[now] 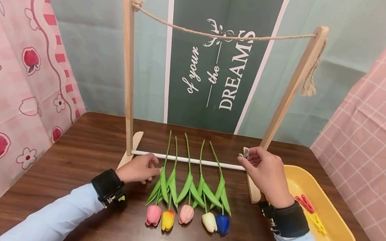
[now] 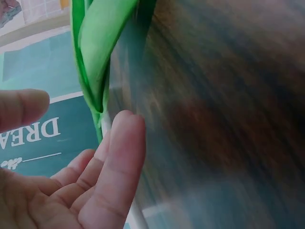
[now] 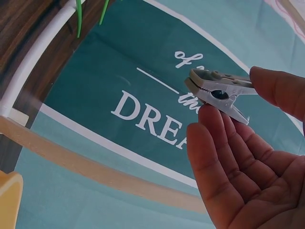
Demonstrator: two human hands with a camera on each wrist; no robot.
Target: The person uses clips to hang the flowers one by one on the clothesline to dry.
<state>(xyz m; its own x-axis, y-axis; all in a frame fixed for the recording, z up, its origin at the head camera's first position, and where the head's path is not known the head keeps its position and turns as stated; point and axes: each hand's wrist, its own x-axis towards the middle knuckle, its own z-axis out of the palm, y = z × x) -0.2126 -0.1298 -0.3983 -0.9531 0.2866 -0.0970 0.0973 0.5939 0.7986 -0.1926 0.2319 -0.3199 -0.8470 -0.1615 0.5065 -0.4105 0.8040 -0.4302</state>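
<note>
Right hand (image 1: pixel 269 172) pinches clip (image 1: pixel 246 153) by handles (image 3: pixel 240 84), presumably for leverage; left hand (image 1: pixel 139 167), loose-fingered, empty, beside tulip (image 1: pixel 153 215) farthest toward nine o'clock.

Ref: rack (image 1: pixel 129 68). Wide passage between its posts, rope (image 1: pixel 192 32) above, rod (image 1: pixel 235 167) below. Low at rack's centre: tulips (image 1: pixel 186 214) across the rod block it. Right of rack: tray (image 1: pixel 337 240) in the way. Left of rack: room. Rack's right foot: right hand (image 1: pixel 269 172) crowds it.
</note>
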